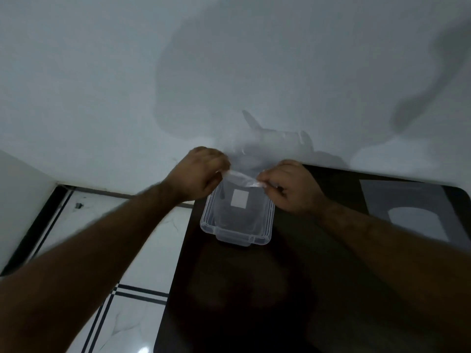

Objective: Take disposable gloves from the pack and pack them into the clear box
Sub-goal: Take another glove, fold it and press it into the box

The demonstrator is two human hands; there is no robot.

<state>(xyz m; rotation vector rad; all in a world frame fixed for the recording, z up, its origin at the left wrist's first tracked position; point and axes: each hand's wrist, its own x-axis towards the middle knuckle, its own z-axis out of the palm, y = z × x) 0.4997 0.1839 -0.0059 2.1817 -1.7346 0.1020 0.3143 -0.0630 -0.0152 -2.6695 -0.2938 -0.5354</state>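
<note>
A thin clear disposable glove [254, 151] is stretched between my two hands above the far end of the clear box [235, 234]. My left hand [201, 173] pinches its left edge and my right hand [293, 187] pinches its right edge. The glove's fingers stand up against the wall behind. The clear box sits open on the dark table [254, 289], with a white square label [239, 197] showing through its bottom. No glove pack is visible.
The table's far edge meets a pale wall [127, 72]. A grey sheet with a lighter patch [413, 215] lies at the table's far right. White floor tiles with black lines [142, 276] lie left of the table.
</note>
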